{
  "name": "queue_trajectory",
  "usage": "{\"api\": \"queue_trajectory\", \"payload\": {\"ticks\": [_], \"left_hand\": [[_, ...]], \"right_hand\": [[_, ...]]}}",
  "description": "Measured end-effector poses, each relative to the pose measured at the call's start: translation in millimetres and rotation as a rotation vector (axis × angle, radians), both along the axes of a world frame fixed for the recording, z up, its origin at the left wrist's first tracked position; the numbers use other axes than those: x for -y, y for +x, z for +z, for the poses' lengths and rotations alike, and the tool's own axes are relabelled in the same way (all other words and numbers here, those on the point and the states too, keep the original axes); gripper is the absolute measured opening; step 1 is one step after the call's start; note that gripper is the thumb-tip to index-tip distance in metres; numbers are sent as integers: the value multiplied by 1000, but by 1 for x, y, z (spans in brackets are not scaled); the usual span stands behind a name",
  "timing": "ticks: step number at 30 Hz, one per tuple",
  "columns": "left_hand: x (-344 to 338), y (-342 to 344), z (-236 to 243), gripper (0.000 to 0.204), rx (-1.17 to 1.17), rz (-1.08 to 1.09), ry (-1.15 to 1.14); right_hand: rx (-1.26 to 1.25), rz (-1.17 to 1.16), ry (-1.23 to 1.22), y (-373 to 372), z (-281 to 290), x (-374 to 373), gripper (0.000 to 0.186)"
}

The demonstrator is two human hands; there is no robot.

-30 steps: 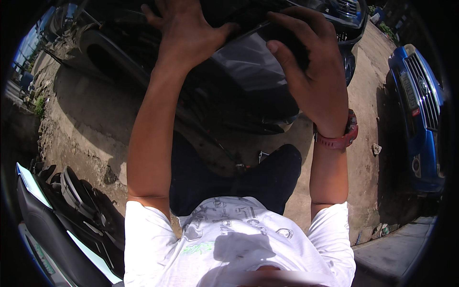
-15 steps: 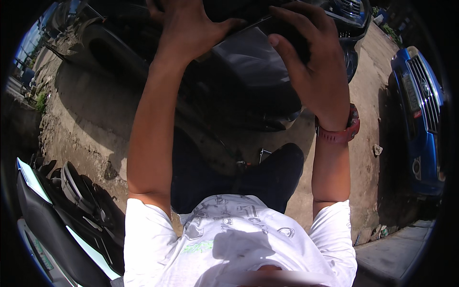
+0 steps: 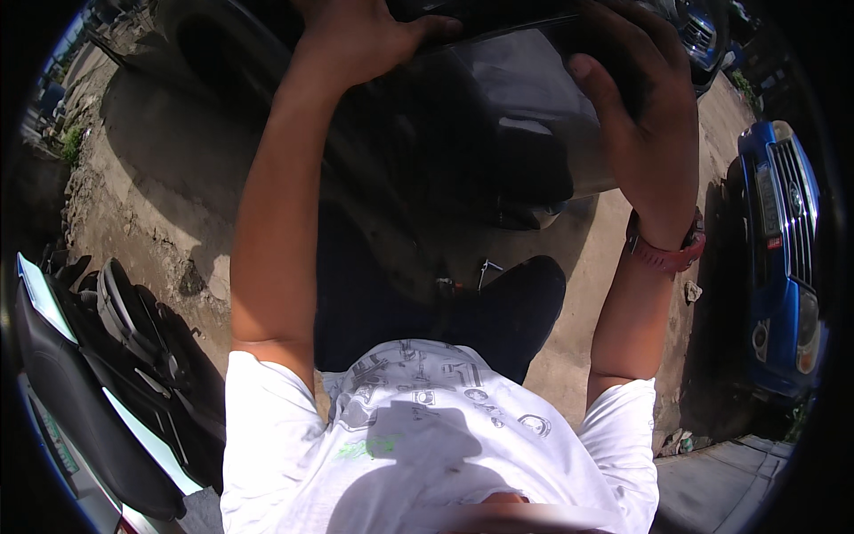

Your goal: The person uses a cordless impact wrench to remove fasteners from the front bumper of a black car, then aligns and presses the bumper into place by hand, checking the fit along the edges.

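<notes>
Both arms reach forward to a glossy black panel (image 3: 525,16) at the top of the head view, beside a dark vehicle body (image 3: 436,133). My left hand (image 3: 351,40) is on the panel's left part, thumb stretched along its edge; its other fingers are mostly cut off by the upper border. With a red-strapped watch (image 3: 669,256) at the wrist, my right hand (image 3: 654,125) curves over the panel's right part. Its fingers bend over the top, and the thumb is apart, below the edge. Deep shade hides much of the panel's outline.
A small metal tool (image 3: 488,269) lies on the ground by my knee (image 3: 543,285). A parked motorcycle (image 3: 98,392) stands at lower left, and a blue vehicle (image 3: 781,258) at right. Rough ground (image 3: 169,214) and a small stone (image 3: 693,291) are also around me.
My right hand has moved right and slightly down, so the two hands are farther apart. My left hand stays near the same place. The view has turned slightly.
</notes>
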State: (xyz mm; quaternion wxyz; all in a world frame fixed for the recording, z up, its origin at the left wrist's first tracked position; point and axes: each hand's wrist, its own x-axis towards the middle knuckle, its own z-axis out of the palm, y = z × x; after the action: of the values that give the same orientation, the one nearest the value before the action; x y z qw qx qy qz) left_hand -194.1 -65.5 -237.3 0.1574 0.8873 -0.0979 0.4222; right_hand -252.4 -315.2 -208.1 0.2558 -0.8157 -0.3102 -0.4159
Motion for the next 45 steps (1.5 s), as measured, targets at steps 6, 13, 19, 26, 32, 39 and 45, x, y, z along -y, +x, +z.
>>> {"api": "queue_trajectory", "payload": {"ticks": [6,13,19,26,32,39,45], "left_hand": [[-3,0,-5,134,16,-75,-42],[-4,8,-12,133,54,-25,-12],[-2,1,-6,141,-19,59,25],[9,-4,-8,142,23,57,4],[-18,-25,-8,136,27,57,19],[-38,-24,-18,136,19,92,44],[-32,-5,-18,139,128,141,105]], "right_hand": [[32,-27,-35,-4,-3,-2,42],[50,36,-13,3,-5,-3,43],[54,-78,-75,-7,-7,-3,42],[56,28,-13,1,-7,-2,42],[61,-13,-56,-3,-6,-4,44],[50,4,-1,-4,-10,-12,47],[-30,44,-23,-7,-6,-9,47]]}}
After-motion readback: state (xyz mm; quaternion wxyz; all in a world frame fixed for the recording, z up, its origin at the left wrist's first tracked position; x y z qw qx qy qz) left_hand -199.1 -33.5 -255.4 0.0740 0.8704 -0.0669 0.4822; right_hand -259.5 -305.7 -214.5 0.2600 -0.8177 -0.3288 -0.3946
